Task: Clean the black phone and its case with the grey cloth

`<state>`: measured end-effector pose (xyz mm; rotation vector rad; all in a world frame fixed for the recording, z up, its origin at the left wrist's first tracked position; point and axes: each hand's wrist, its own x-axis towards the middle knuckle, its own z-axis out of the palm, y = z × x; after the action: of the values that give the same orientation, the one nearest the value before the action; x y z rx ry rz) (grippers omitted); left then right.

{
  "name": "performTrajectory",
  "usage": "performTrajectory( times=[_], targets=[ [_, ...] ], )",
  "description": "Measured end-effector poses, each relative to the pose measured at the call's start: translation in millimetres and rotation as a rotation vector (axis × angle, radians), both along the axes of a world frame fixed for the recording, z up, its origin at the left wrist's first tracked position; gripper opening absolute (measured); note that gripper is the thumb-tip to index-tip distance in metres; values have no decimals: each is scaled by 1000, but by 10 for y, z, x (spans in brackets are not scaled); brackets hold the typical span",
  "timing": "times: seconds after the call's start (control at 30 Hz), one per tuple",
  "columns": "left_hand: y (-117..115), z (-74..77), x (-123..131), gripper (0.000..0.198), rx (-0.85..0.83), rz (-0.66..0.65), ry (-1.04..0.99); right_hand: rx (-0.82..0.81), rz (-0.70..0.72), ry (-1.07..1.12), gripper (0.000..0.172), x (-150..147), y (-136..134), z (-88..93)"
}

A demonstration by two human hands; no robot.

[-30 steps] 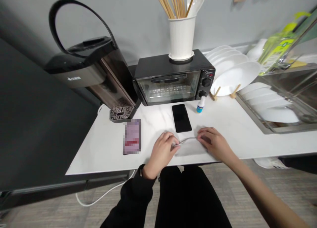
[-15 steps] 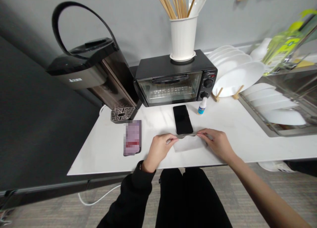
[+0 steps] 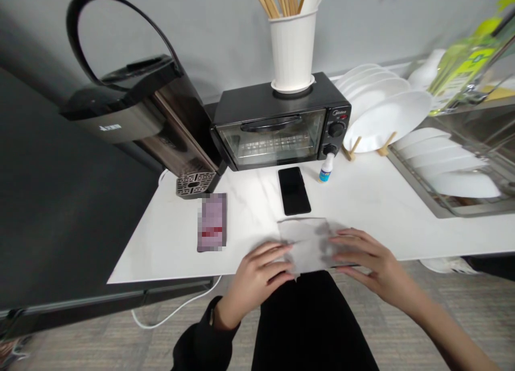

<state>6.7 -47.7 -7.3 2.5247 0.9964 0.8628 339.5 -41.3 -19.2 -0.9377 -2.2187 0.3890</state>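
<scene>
A thin white sheet (image 3: 308, 241), like a tissue or wipe, lies spread on the white table (image 3: 169, 242) at its front edge. My left hand (image 3: 257, 274) rests with fingers stretched out on the sheet's left edge. On the sheet's right part, my right hand (image 3: 370, 263) lies flat, its fingers also extended. Neither hand grips anything. Just beyond the sheet lies a black phone (image 3: 294, 190), face up with a dark screen.
A second phone (image 3: 212, 229) lies to the left. A small blue-labelled bottle (image 3: 325, 168) stands before a black toaster oven (image 3: 277, 129) bearing a white utensil holder (image 3: 292, 51). A black water dispenser (image 3: 132, 108) stands at left; white plates (image 3: 382, 113) and a sink (image 3: 454, 167) at right.
Both hands pinched the sheet's far edge near the black phone, then came back toward me. The sheet now lies opened flat and larger at the table's front edge, fingers spread on it.
</scene>
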Motion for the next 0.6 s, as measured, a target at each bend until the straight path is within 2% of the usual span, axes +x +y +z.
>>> performTrajectory(
  times=[0.07,0.17,0.3,0.37,0.47,0.6],
  targets=[
    [-27,-20,19,20,-25,9,10,-43,13,-25,21,-40,-23,-31],
    [67,-36,100,28,-8,34,34,-51,26,-35,28,-221,67,-68],
    [270,-41,184,45,-8,22,225,-50,24,-110,35,-414,264,-104],
    [314,-38,173,54,-45,11,330,-56,-26,-146,38,-401,308,-117],
    [281,-28,118,55,-97,0,396,-77,-96,-166,49,-300,291,-121],
    [198,-5,72,53,-136,-9,411,-64,-113,-139,46,-262,252,-102]
  ],
)
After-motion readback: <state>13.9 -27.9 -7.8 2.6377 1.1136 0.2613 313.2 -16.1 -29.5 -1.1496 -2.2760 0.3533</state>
